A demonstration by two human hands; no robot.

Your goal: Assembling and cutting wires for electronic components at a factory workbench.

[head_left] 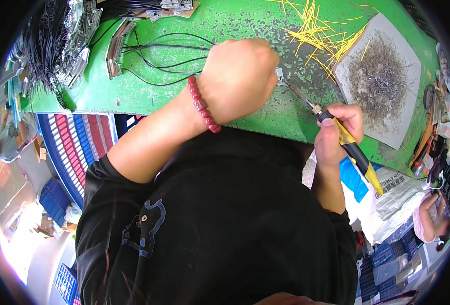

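My left hand (pixel 242 81), with a red bead bracelet (pixel 199 101) at its wrist, is closed over the bench, its back up and its fingertips hidden. Thin black cables (pixel 171 46) run under it from a long metal part (pixel 117 51) on the left. Just past the knuckles a small silvery piece (pixel 280 76) peeks out. A yellow and black soldering iron (pixel 357 155) is gripped in my right hand (pixel 337 129) like a pen. Its tip points up and left, close to the silvery piece; whether they touch I cannot tell.
Thin yellow strips (pixel 309 28) lie scattered on the green bench (pixel 245 124). A grey board (pixel 349 76) on the right carries a heap of dark metallic scraps (pixel 385 76). Bundled black cables with metal parts (pixel 77 46) fill the far left. Hand tools (pixel 426 137) lie along the right edge.
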